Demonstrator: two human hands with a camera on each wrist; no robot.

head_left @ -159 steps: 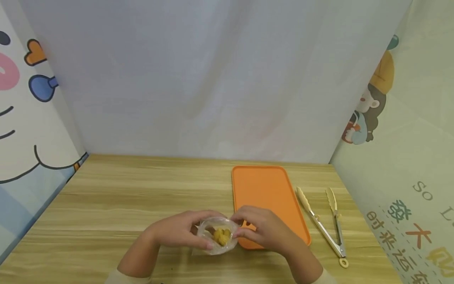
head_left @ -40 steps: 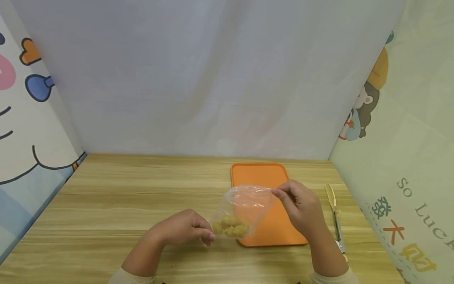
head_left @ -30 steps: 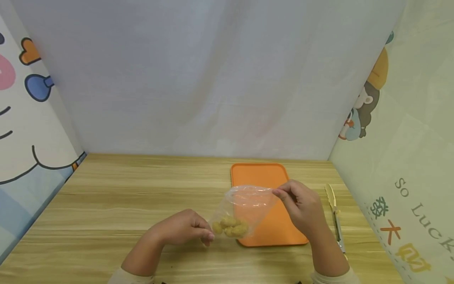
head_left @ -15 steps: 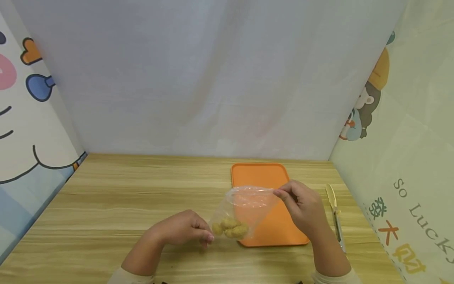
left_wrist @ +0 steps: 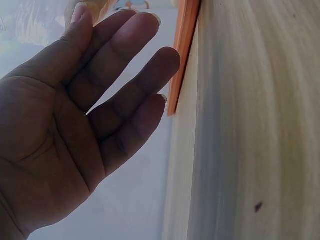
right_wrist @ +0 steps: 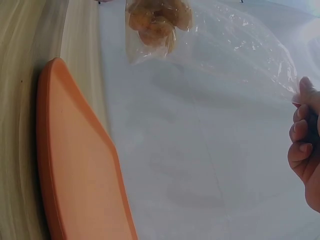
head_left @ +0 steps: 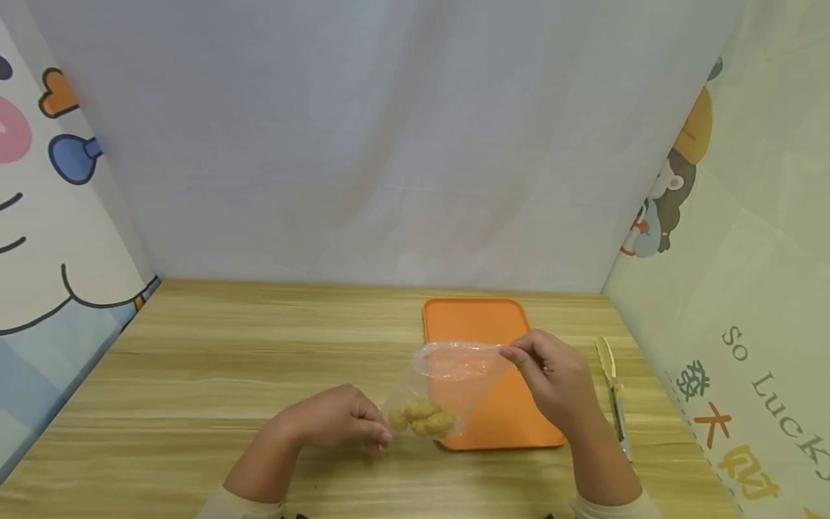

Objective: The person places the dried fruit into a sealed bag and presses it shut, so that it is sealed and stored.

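A clear plastic bag (head_left: 454,382) with several yellow-brown nuggets (head_left: 421,419) in its bottom hangs slanted over the near left corner of the orange tray (head_left: 480,324). My right hand (head_left: 512,355) pinches the bag's top edge above the tray. In the right wrist view the curled fingers (right_wrist: 302,130) hold the film and the nuggets (right_wrist: 157,20) sag far from them. My left hand (head_left: 376,434) rests on the wooden table (head_left: 227,360) just left of the bag's bottom. The left wrist view shows its fingers (left_wrist: 125,65) relaxed and holding nothing.
Metal tongs (head_left: 612,404) with cream tips lie on the table right of the tray, partly behind my right wrist. The tray's edge (left_wrist: 182,55) shows beyond my left fingertips. White and cartoon-printed curtain walls close in the back and both sides.
Five seconds ago both hands held the bag low at the tray's corner. My right hand has since raised its top edge to the right and my left hand has let go. Hardly any movement in the last second.
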